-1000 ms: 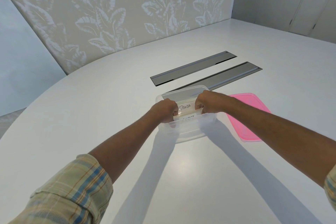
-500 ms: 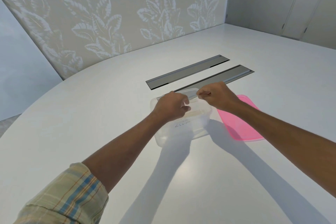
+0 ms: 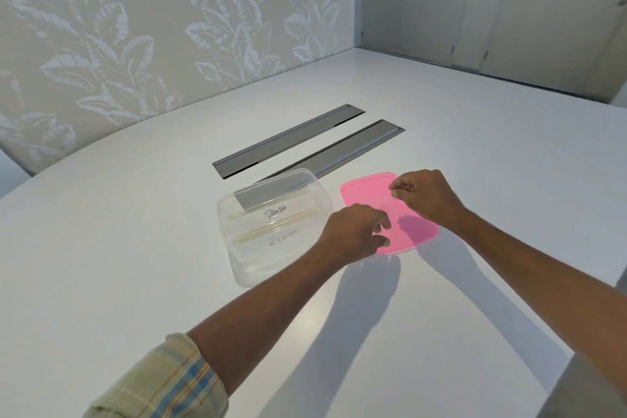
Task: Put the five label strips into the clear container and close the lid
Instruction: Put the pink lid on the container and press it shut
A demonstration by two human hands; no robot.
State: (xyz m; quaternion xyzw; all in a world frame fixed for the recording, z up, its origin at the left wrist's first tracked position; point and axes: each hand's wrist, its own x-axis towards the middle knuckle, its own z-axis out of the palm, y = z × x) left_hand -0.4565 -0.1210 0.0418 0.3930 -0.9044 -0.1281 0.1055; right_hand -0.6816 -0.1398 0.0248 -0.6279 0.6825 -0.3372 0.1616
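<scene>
The clear container (image 3: 237, 268) stands open on the white table, with pale label strips (image 3: 276, 211) lying inside; handwriting shows on two of them. To its right the pink lid (image 3: 368, 193) lies flat on the table. My left hand (image 3: 354, 234) hovers over the lid's near left edge with fingers curled and apart, holding nothing. My right hand (image 3: 425, 195) is above the lid's far right part, thumb and fingers pinched close together with nothing visible in them.
Two long grey metal cable hatches (image 3: 288, 139) are set in the table behind the container. A leaf-patterned wall runs along the left and back. White cabinet doors (image 3: 509, 10) stand at the far right.
Both hands have left the container and moved right over the pink lid. The strips now lie uncovered inside the container.
</scene>
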